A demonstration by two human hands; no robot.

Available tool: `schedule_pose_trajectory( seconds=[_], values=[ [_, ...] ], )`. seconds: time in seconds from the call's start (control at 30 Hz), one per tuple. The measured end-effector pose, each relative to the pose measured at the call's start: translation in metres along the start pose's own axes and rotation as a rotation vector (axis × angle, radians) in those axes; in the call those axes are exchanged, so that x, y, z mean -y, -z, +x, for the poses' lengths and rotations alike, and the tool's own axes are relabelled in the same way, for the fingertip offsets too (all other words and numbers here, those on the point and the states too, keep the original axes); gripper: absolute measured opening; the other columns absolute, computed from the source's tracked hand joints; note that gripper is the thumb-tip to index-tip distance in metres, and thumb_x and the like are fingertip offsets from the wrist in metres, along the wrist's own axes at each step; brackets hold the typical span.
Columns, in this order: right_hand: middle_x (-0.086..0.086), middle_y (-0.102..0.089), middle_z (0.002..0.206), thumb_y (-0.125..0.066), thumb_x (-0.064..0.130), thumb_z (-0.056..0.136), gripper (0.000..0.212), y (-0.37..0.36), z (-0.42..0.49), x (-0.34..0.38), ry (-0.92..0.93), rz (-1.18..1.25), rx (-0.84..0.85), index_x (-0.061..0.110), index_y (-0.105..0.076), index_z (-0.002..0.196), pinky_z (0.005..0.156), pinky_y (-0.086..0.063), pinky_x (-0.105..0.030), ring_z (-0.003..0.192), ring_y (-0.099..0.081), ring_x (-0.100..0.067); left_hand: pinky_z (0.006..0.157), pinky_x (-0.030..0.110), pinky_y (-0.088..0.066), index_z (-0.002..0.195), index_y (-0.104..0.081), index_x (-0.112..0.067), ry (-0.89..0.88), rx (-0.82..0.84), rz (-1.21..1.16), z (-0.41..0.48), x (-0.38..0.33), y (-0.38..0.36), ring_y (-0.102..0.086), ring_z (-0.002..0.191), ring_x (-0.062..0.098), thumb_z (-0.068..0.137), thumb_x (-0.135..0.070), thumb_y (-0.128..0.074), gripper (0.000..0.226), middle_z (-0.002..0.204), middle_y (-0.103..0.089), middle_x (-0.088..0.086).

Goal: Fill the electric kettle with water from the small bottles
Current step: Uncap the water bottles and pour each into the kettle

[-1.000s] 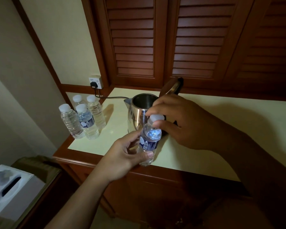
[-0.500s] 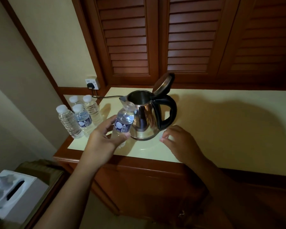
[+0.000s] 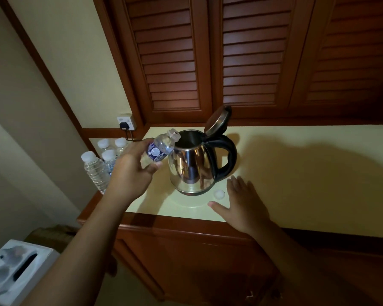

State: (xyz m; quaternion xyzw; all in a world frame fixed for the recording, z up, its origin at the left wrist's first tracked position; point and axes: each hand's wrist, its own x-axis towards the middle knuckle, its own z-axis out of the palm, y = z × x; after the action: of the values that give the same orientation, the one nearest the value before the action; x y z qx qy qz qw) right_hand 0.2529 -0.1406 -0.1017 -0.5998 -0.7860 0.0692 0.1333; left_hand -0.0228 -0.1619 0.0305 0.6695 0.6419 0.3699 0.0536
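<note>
A steel electric kettle [image 3: 191,166] with a black handle stands on the cream counter, its lid [image 3: 218,120] hinged up. My left hand [image 3: 133,171] grips a small uncapped water bottle [image 3: 161,147] with a blue label, tilted so its mouth reaches the kettle's left rim. My right hand [image 3: 243,204] lies flat on the counter, fingers spread, just right of a white bottle cap [image 3: 219,193] that sits in front of the kettle. Several capped bottles [image 3: 96,171] stand in a group at the counter's left end.
The counter [image 3: 307,173] tops a wooden cabinet below louvred wooden doors [image 3: 208,58]. A wall socket [image 3: 126,123] with a black plug sits behind the bottles. A white tissue box [image 3: 13,270] rests low at the left.
My right hand unscrewed the cap, set it on the counter and now lies flat. My left hand raised the bottle and tilted it to the kettle's rim.
</note>
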Motion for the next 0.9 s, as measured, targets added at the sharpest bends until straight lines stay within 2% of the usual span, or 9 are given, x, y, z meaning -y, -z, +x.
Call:
schedule_pose_trajectory(
  seconds=[0.07, 0.17, 0.23, 0.4, 0.57, 0.73, 0.9],
  values=[
    [-0.012, -0.009, 0.169, -0.023, 0.084, 0.087, 0.107, -0.001, 0.001, -0.001, 0.009, -0.014, 0.027, 0.007, -0.011, 0.159, 0.127, -0.003, -0.046, 0.156, -0.003, -0.026, 0.102, 0.043, -0.046, 0.151, -0.053, -0.019, -0.063, 0.003, 0.148, 0.012, 0.000, 0.001, -0.052, 0.129, 0.030, 0.093, -0.016, -0.077, 0.063, 0.142, -0.059, 0.007],
    [-0.012, -0.006, 0.169, -0.021, 0.084, 0.088, 0.106, -0.002, 0.002, -0.001, 0.014, -0.037, 0.037, 0.007, -0.008, 0.160, 0.127, 0.000, -0.046, 0.156, 0.000, -0.025, 0.104, 0.057, -0.046, 0.156, -0.045, -0.021, -0.128, 0.025, 0.382, 0.030, 0.000, 0.004, -0.046, 0.134, 0.034, 0.093, -0.016, -0.075, 0.070, 0.150, -0.052, 0.008],
    [-0.012, -0.005, 0.169, -0.021, 0.083, 0.089, 0.105, -0.002, 0.002, -0.001, 0.016, -0.048, 0.037, 0.007, -0.008, 0.160, 0.126, 0.001, -0.045, 0.156, 0.000, -0.025, 0.107, 0.062, -0.043, 0.158, -0.041, -0.023, -0.155, 0.030, 0.478, 0.039, -0.004, 0.006, -0.041, 0.139, 0.032, 0.095, -0.015, -0.072, 0.071, 0.155, -0.047, 0.005],
    [-0.011, -0.002, 0.169, -0.022, 0.082, 0.089, 0.104, -0.001, 0.002, 0.000, 0.012, -0.037, 0.047, 0.008, -0.006, 0.160, 0.126, 0.002, -0.044, 0.156, 0.003, -0.024, 0.101, 0.057, -0.041, 0.157, -0.040, -0.024, -0.247, 0.018, 0.621, 0.055, -0.013, 0.011, -0.039, 0.140, 0.032, 0.092, -0.012, -0.073, 0.074, 0.154, -0.046, 0.005],
    [-0.009, -0.003, 0.169, -0.021, 0.083, 0.089, 0.103, -0.003, 0.003, -0.002, 0.009, -0.040, 0.038, 0.010, -0.007, 0.160, 0.127, 0.001, -0.044, 0.156, 0.003, -0.022, 0.109, 0.061, -0.040, 0.156, -0.039, -0.023, -0.348, 0.030, 0.786, 0.067, -0.016, 0.014, -0.038, 0.144, 0.032, 0.086, -0.010, -0.074, 0.080, 0.154, -0.048, 0.004],
    [-0.008, -0.004, 0.169, -0.020, 0.083, 0.089, 0.103, -0.003, 0.003, -0.003, 0.017, -0.039, 0.027, 0.010, -0.009, 0.160, 0.127, 0.001, -0.043, 0.156, 0.002, -0.023, 0.108, 0.067, -0.038, 0.151, -0.048, -0.020, -0.418, 0.016, 0.891, 0.072, -0.016, 0.014, -0.040, 0.144, 0.038, 0.073, 0.000, -0.076, 0.085, 0.149, -0.053, 0.009],
    [-0.008, -0.003, 0.170, -0.020, 0.083, 0.088, 0.103, -0.002, 0.003, -0.002, 0.013, -0.029, 0.026, 0.010, -0.008, 0.160, 0.126, 0.004, -0.042, 0.156, 0.003, -0.021, 0.115, 0.072, -0.028, 0.154, -0.042, -0.023, -0.444, 0.041, 0.954, 0.074, -0.019, 0.013, -0.033, 0.150, 0.038, 0.073, -0.006, -0.078, 0.090, 0.155, -0.047, 0.009]
  ],
)
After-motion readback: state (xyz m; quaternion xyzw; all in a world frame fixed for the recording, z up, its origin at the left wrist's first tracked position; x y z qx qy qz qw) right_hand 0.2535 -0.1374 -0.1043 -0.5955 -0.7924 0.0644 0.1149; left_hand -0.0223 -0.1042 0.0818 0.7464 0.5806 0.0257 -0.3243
